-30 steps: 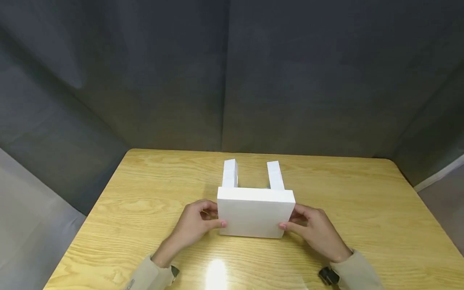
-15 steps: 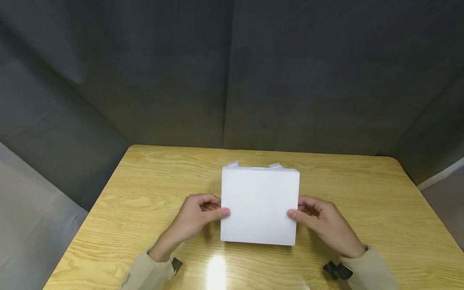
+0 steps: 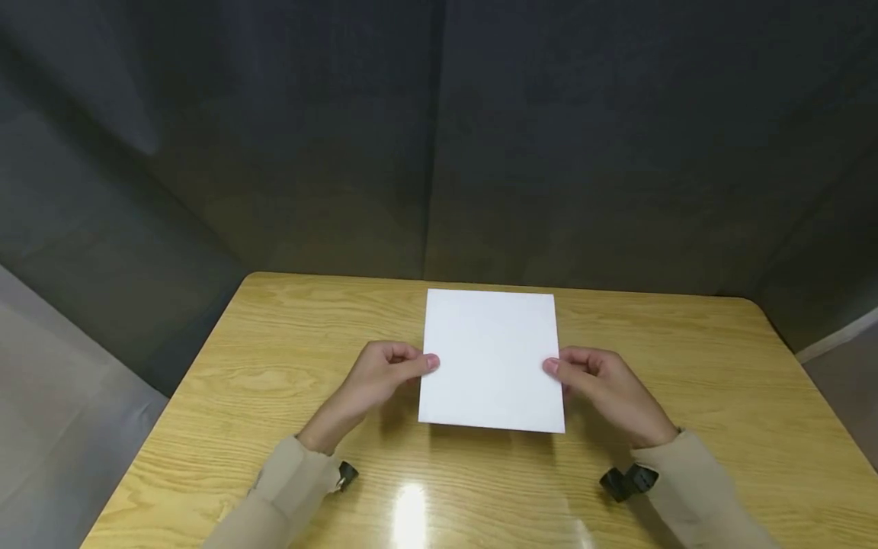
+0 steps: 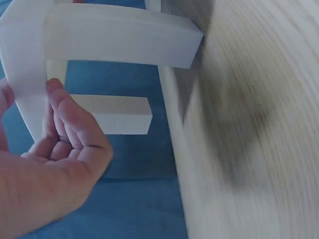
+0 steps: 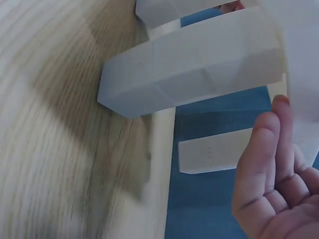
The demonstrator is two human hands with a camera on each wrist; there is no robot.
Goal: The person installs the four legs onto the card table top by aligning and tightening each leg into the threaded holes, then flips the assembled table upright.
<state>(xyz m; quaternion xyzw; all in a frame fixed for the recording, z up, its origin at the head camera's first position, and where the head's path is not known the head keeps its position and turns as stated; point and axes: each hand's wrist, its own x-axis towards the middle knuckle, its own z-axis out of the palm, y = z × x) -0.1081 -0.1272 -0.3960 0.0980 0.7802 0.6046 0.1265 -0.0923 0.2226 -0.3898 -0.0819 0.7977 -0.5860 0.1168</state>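
A small white table-shaped piece has a flat square top that faces up in the head view and hides its legs. Both wrist views show white box-like legs beneath it, a near leg on the left and another leg on the right, their ends close to the wooden tabletop. My left hand pinches the left side edge, thumb on top and fingers below. On the opposite edge my right hand grips likewise, thumb over the upper face.
The wooden table lies under the hands, with a bright glare spot near its front. Dark curtains hang right behind its back edge and along the sides. Grey cloth shows at the left.
Both hands have turned the white piece so its top, which faced me with legs pointing away, now faces up over them. It has also moved slightly away from me.
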